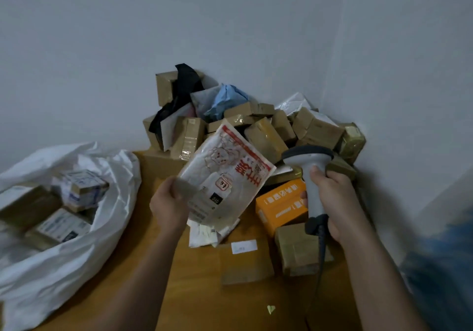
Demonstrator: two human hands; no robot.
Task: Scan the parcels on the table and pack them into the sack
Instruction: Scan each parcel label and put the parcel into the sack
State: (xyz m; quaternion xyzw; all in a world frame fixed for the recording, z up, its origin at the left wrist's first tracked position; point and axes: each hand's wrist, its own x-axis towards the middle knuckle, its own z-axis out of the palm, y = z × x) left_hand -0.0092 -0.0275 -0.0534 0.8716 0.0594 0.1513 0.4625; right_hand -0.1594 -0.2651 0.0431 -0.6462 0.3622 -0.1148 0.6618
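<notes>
My left hand (pixel 167 204) grips a flat white bubble mailer (pixel 225 174) with red print, held up tilted above the wooden table (pixel 194 279). My right hand (pixel 335 200) holds a grey handheld barcode scanner (pixel 311 166) by its handle, its head just right of the mailer. A white sack (pixel 76 243) stands open at the left edge of the table with several boxes inside. A pile of brown cardboard parcels (pixel 266 131) fills the back corner of the table.
An orange box (pixel 280 205) and a brown box (pixel 297 248) lie near my right hand. A white envelope (pixel 204 233), a flat cardboard piece (pixel 245 266) and a small white label (pixel 244 246) lie on the table. Walls close in behind and to the right.
</notes>
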